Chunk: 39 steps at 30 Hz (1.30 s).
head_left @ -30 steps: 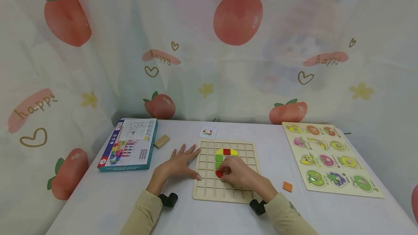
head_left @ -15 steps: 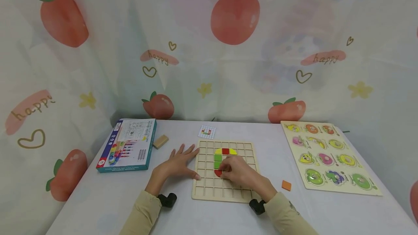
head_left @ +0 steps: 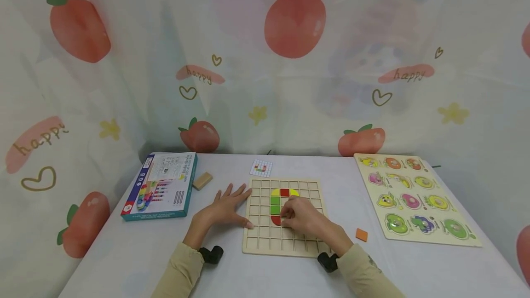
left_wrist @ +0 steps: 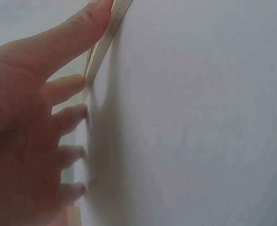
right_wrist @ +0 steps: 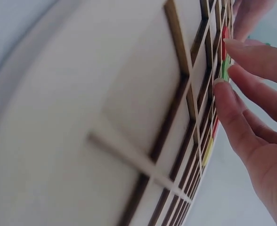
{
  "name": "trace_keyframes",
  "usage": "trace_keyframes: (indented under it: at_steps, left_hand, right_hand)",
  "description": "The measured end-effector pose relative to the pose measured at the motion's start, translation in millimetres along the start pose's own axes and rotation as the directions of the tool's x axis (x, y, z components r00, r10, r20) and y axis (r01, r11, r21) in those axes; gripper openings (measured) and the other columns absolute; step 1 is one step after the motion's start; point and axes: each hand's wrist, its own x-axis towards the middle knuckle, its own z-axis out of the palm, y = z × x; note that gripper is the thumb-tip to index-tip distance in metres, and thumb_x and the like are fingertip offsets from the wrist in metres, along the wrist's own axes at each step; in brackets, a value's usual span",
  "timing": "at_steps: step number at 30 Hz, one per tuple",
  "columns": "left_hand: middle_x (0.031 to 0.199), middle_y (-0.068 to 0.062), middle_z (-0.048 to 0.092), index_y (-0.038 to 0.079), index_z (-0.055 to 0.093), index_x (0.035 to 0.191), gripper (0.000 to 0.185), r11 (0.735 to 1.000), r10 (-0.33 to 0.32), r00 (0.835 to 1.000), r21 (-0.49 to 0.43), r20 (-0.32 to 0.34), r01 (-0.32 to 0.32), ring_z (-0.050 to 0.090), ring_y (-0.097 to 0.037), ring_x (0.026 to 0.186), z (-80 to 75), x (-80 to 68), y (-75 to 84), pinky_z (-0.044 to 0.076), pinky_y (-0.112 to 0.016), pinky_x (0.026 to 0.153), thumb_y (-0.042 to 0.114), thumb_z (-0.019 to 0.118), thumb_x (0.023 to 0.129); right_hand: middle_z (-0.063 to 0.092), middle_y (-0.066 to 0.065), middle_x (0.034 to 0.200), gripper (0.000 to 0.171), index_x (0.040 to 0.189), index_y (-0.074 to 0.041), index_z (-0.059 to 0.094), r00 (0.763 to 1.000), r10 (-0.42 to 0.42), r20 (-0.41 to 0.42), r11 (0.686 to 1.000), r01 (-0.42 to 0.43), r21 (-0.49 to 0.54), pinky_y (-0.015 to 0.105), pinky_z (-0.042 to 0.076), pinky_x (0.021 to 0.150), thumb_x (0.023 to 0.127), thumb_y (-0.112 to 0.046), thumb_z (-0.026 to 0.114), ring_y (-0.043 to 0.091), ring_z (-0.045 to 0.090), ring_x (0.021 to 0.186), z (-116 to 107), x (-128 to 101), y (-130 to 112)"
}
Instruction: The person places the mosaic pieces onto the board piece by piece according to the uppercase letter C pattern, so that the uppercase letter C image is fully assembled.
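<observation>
I am seating a red quarter-round wooden tile into a cell of the square wooden grid board, directly below the two green tiles already placed. By my judgement this is the placement step of copying a pattern, with the tile nearly or fully down in its cell. The next move, as I judge it, calls for pressing the tile flush, lifting my fingers clear without dragging it, and reaching for another piece.

My right hand lies over the middle of the board, fingers bent and drawn together, with the fingertips on or just beside the red tile. I cannot tell whether they pinch it or only press it. The tile sits just off my fingertips, on the side toward my left hand.

My left hand lies flat on the white table, fingers spread and straight. Its thumb bears against the near edge of the board and steadies it; it holds nothing.

A small orange square tile lies on the table beyond my right wrist, on the outer side. A small printed pattern card lies past the far edge of the board.
</observation>
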Motion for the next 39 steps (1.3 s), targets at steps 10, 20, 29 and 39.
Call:
trace_keyframes:
  at_steps: [10,20,29,39]
  left_hand:
    - [0.164,-0.003,0.018,0.023,0.029,0.154,0.103,1.0,0.0,1.0,0.012,-0.002,0.0,0.001,-0.039,0.152,-1.0,-1.7,2.4,0.002,-0.063,0.12,0.055,0.08,0.071]
    - [0.163,-0.006,0.019,0.021,0.03,0.154,0.102,1.0,0.007,1.0,-0.009,-0.008,-0.007,0.002,-0.04,0.151,-2.1,-2.8,3.8,0.002,-0.063,0.119,0.053,0.081,0.07]
    - [0.164,-0.004,0.018,0.022,0.029,0.154,0.104,1.0,0.002,1.0,-0.003,-0.009,-0.002,0.001,-0.039,0.152,1.3,-0.5,0.7,0.002,-0.062,0.12,0.055,0.081,0.069]
    - [0.164,-0.003,0.017,0.022,0.028,0.154,0.105,1.0,0.002,1.0,-0.001,-0.002,-0.002,0.001,-0.037,0.152,1.2,-0.2,0.3,0.001,-0.063,0.12,0.056,0.08,0.07]
  right_hand:
    - [0.063,-0.004,0.085,0.014,0.093,-0.011,0.072,1.0,-0.016,-0.012,1.0,0.016,0.003,0.018,0.046,0.062,0.08,-0.01,0.077,0.007,0.052,0.072,-14.1,-22.1,24.2]
    - [0.065,-0.006,0.087,0.018,0.1,-0.012,0.071,0.998,0.052,-0.036,0.997,-0.051,0.053,0.018,0.047,0.063,0.083,-0.014,0.074,0.008,0.053,0.075,-36.6,-52.2,47.2]
    - [0.067,-0.008,0.09,0.018,0.103,-0.014,0.072,0.993,0.086,-0.075,0.996,-0.085,0.016,0.018,0.048,0.064,0.085,-0.014,0.072,0.003,0.054,0.075,-56.6,-83.1,68.5]
    - [0.067,-0.007,0.09,0.022,0.104,-0.017,0.072,0.984,0.153,-0.094,0.987,-0.157,-0.035,0.017,0.047,0.063,0.082,-0.015,0.075,0.001,0.05,0.072,-66.7,-108.4,94.0]
